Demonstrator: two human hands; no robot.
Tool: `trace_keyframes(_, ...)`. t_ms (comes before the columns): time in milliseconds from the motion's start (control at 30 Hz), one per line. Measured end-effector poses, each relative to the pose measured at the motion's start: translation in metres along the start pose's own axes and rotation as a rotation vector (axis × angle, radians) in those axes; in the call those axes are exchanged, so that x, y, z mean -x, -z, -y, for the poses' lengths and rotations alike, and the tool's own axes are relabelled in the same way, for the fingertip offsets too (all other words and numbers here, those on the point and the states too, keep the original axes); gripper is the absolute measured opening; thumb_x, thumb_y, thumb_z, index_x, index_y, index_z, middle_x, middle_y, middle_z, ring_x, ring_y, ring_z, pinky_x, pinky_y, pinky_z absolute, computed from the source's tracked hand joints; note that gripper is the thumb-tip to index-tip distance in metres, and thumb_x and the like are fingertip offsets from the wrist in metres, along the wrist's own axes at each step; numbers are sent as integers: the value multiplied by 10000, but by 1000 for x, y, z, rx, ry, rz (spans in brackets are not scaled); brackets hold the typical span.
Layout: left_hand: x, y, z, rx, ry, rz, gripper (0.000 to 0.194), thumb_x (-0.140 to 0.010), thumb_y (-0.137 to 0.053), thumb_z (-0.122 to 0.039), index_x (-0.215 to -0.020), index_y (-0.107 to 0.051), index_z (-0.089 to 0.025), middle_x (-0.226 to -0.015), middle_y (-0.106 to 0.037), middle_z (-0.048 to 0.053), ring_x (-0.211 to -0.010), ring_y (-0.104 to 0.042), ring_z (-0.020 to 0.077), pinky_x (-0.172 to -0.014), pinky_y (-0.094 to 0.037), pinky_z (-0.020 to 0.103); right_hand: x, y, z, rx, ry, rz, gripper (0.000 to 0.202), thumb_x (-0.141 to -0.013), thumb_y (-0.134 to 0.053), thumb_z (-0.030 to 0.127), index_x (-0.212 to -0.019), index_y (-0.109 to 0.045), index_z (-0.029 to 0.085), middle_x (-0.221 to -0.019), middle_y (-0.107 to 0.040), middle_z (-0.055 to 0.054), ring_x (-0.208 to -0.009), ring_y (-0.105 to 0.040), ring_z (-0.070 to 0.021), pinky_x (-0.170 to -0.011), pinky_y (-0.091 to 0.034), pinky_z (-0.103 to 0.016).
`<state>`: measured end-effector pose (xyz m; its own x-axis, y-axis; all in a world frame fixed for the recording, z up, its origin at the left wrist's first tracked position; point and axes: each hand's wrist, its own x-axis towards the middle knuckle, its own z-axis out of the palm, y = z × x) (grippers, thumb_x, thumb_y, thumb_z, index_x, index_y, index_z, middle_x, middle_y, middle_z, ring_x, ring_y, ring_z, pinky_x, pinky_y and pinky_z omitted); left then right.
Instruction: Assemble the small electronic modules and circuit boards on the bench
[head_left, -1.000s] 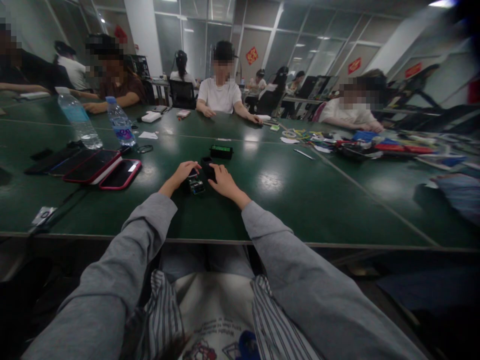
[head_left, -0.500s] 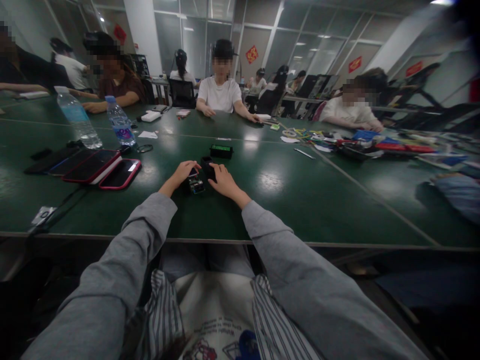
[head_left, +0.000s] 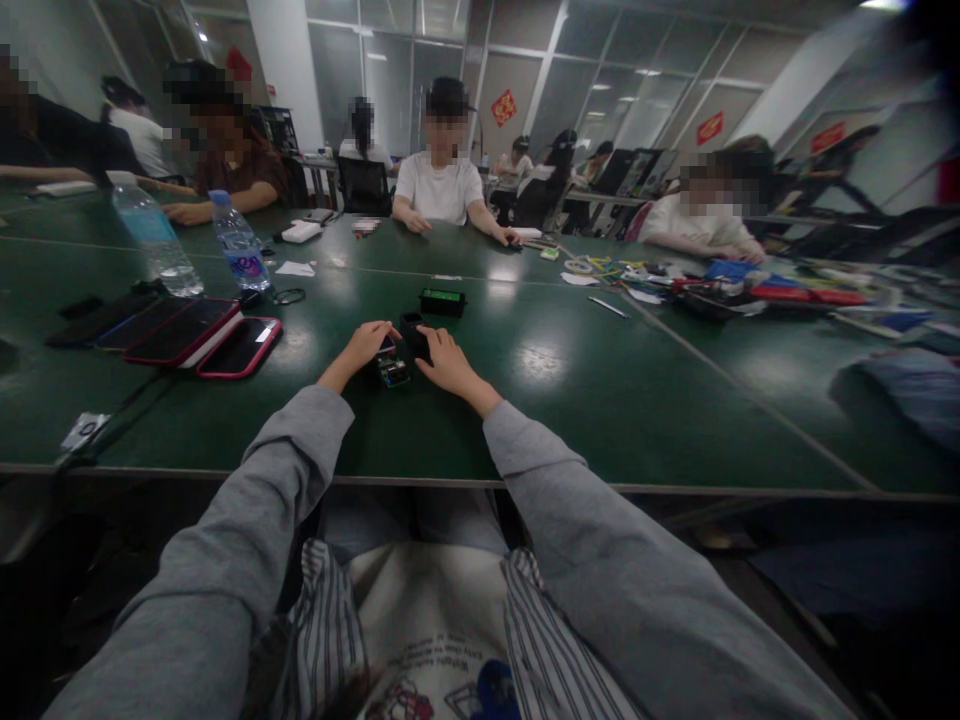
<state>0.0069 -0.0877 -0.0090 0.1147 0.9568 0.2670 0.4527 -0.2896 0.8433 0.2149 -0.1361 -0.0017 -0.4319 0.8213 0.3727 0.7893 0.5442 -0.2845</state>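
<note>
On the green table, my left hand [head_left: 366, 346] rests over the upper end of a small circuit board module [head_left: 392, 368], its fingers bent round that part. My right hand [head_left: 448, 362] lies with its fingers on a black housing [head_left: 412, 330], which stands just right of the module. The fingertips of both hands are a short way apart. Beyond them sits a black box with a green board inside [head_left: 442, 300], touched by neither hand. Small parts under my fingers are hidden.
Phones [head_left: 240, 348] and two water bottles [head_left: 241, 245] are at the left. A pen [head_left: 608, 307] lies to the right, before a pile of cables and tools [head_left: 795, 290]. A person in white [head_left: 442, 185] sits opposite; others sit around.
</note>
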Motion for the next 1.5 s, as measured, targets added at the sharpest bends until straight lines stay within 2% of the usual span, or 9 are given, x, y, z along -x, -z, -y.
trace_keyframes(367,-3,1,5,-38,-33,-5,428,-872,-379,-412,-754,-716,-175,-740,-673,52,-760,-598,190,-780,-442,309,1,3,1,-10,-1,9,616,-856,-568,270,-1413,-314,204,-1258,-433,-148,-1189,-451,-298,-940,-451,-498)
trace_keyframes(633,-1,-1,3,96,21,4,391,-845,-427,-427,-769,-700,-157,-693,-654,42,-721,-597,181,-751,-443,305,2,2,2,-6,-10,-20,591,-867,-564,284,-1407,-340,196,-1240,-451,-151,-1158,-474,-293,-925,-458,-491)
trace_keyframes(767,2,-2,-1,150,42,5,378,-838,-442,-422,-791,-690,-141,-689,-645,36,-692,-586,168,-733,-445,300,1,1,4,-106,-32,-75,516,-868,-567,283,-1351,-416,184,-1186,-495,-133,-1078,-528,-254,-907,-470,-434)
trace_keyframes(900,3,-3,-2,200,69,-28,337,-816,-477,-412,-747,-668,-143,-680,-639,27,-681,-580,163,-730,-449,299,0,0,8,-245,35,-119,481,-857,-580,288,-1311,-449,199,-1167,-527,-100,-1070,-537,-219,-922,-461,-388)
trace_keyframes(1133,3,-3,-2,238,77,-45,320,-803,-492,-413,-700,-653,-156,-677,-643,25,-693,-590,164,-748,-456,298,1,1,11,-209,59,-61,480,-833,-603,265,-1290,-467,206,-1158,-529,-98,-1077,-517,-220,-913,-451,-396)
trace_keyframes(1233,5,-2,-5,224,57,-40,336,-815,-482,-419,-740,-670,-151,-686,-646,32,-720,-594,171,-751,-452,298,1,2,12,-129,29,-94,464,-838,-588,264,-1283,-478,195,-1136,-530,-107,-1040,-520,-232,-889,-458,-405)
trace_keyframes(1333,6,-2,-7,218,44,-36,345,-827,-475,-416,-764,-680,-145,-686,-640,37,-716,-590,170,-730,-448,295,2,4,12,-53,-76,-134,436,-835,-564,238,-1261,-496,176,-1097,-532,-121,-1005,-520,-252,-860,-466,-424)
trace_keyframes(1433,7,-2,-8,233,70,-31,350,-830,-479,-427,-776,-678,-144,-693,-637,40,-681,-583,162,-689,-445,290,2,7,9,7,-177,-229,382,-829,-549,207,-1208,-533,157,-1126,-499,-149,-1073,-474,-293,-869,-456,-451)
trace_keyframes(1500,8,-3,-8,250,85,-37,352,-828,-487,-439,-785,-676,-144,-700,-638,42,-670,-581,159,-676,-445,288,3,9,10,15,-175,-308,341,-837,-537,198,-1174,-554,146,-1172,-464,-162,-1121,-435,-308,-887,-446,-457)
